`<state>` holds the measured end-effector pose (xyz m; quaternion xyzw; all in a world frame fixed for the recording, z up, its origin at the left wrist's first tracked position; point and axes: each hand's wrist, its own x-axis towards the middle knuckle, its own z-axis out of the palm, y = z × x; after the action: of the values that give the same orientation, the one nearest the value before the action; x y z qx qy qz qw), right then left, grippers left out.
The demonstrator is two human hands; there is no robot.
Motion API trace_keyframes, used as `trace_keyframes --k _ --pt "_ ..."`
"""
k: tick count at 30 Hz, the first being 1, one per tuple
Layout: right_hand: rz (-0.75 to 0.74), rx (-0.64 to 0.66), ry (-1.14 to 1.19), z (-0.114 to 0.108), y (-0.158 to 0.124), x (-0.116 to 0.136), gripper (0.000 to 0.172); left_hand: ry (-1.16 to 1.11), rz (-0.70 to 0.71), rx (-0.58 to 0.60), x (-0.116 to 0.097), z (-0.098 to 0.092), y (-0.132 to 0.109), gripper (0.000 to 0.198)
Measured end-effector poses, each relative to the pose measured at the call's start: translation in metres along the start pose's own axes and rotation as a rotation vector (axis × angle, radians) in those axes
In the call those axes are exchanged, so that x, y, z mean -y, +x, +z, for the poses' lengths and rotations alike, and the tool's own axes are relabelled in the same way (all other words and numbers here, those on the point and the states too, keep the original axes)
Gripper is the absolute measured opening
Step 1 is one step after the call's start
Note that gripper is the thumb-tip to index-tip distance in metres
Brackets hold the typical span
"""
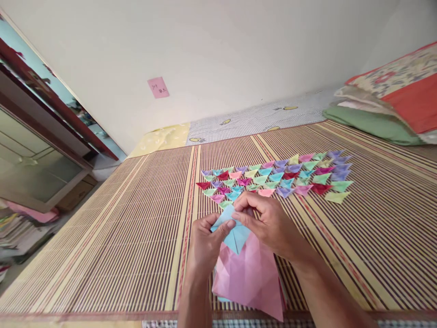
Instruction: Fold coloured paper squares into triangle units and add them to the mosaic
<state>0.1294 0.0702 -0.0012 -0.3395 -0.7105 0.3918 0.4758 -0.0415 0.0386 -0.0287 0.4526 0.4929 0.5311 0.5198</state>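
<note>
The person's left hand (205, 243) is pinching the left side of a blue paper (236, 238), thumb on top, while the right hand (268, 221) is gripping its upper right edge, so the paper is sitting between both hands. A pink sheet (247, 280) is lying just below them, and folded pieces (261, 180) are resting in rows beyond them on the mat (146, 237)
</note>
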Motion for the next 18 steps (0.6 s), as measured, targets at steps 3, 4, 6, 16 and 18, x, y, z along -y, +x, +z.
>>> trace_keyframes --k 3,4,6,16,18 --pt "0.032 -0.017 0.024 0.0006 -0.0002 0.0004 0.016 0.015 0.003 0.011 -0.0014 -0.0001 -0.0011 0.038" --pt "0.042 -0.019 0.034 0.0008 -0.0002 0.0005 0.017 0.023 0.004 0.013 -0.0019 0.0000 -0.0014 0.039" --pt "0.067 -0.022 0.061 0.0016 0.0001 0.0002 0.017 0.029 0.009 0.008 -0.0019 -0.0001 -0.0015 0.040" --pt "0.103 -0.063 0.165 0.0054 0.0010 -0.0046 0.013 0.048 0.040 0.017 -0.0005 0.0002 -0.0014 0.040" --pt "0.100 -0.061 0.158 0.0050 0.0007 -0.0038 0.013 0.052 0.051 0.030 -0.0029 0.0003 -0.0025 0.040"
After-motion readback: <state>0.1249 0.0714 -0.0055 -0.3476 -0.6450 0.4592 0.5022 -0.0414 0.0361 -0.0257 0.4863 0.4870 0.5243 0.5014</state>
